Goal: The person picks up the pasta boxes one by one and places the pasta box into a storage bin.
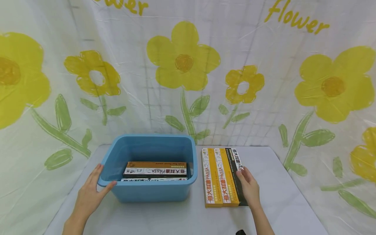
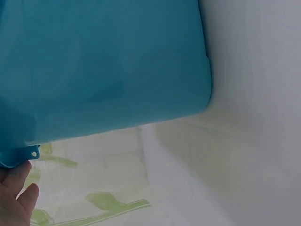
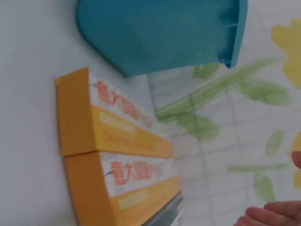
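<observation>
The upper frame is filled by a backdrop printed with yellow flowers. A white table is spread below it. A blue tub is set left of centre, with its long side across the frame; pasta boxes are laid inside it in the same direction. Right of centre, just beside the tub, two yellow boxes and one black box are laid flat in a row, their long axes directed up the frame toward the backdrop. The black box is placed at the row's right end. The right hand is positioned at its right long edge, so the box is located left of the fingers; these are extended, not clenched, and contact cannot be confirmed. The left hand, farther from the row, is rested on the tub's lower-left corner, thumb and fingers spread along the rim. A small black object is partly shown at the bottom edge.
</observation>
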{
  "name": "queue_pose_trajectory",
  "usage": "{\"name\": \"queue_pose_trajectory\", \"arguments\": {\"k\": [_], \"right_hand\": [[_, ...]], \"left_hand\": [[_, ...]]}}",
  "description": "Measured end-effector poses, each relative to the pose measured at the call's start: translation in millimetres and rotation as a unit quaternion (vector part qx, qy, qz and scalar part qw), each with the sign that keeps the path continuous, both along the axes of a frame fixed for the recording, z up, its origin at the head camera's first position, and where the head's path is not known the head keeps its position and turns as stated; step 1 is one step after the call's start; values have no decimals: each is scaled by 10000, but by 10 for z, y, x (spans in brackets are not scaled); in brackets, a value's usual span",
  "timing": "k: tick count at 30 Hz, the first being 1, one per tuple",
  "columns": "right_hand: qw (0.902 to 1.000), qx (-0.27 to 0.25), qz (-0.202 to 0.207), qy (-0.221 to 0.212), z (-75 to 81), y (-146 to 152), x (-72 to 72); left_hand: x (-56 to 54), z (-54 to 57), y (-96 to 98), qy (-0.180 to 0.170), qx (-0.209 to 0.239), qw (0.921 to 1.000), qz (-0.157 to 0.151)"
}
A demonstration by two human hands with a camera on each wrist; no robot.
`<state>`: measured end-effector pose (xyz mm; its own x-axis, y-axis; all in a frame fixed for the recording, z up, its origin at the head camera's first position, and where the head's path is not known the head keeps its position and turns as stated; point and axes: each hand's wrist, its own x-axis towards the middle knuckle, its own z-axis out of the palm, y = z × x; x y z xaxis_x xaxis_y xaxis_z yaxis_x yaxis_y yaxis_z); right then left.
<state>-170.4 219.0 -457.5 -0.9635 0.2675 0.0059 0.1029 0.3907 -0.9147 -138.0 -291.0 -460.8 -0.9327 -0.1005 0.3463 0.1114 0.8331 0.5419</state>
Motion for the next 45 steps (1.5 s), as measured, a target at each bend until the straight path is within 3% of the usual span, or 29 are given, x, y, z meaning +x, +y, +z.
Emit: {"name": "queue_pose_trajectory", "arguments": {"k": [8,13,17,25,30,35,45], "right_hand": [[9854,1678,-191,-215,-531,314,26],[9797,1931,65,-540,-854,463,30],[9800,1836,116,-757,-1004,513,44],[9824,1714,-36,-746,-998,584,44],[9745,2052,-235,-878,-988,671,34],[9677,2354,-148,-892,-1015,695,10],[9705,2272,-613,-533,-956,728,26]], "left_hand": [[-3,-1,-6,17,17,10000,-26],[4,11,10,86,38,9999,-37],[9,22,21,56,19,10000,-8],[21,34,26,-30,37,10000,28],[24,44,34,-89,-6,9999,50],[35,53,32,-79,-37,9999,80],[9,54,24,-34,-25,9999,126]]}}
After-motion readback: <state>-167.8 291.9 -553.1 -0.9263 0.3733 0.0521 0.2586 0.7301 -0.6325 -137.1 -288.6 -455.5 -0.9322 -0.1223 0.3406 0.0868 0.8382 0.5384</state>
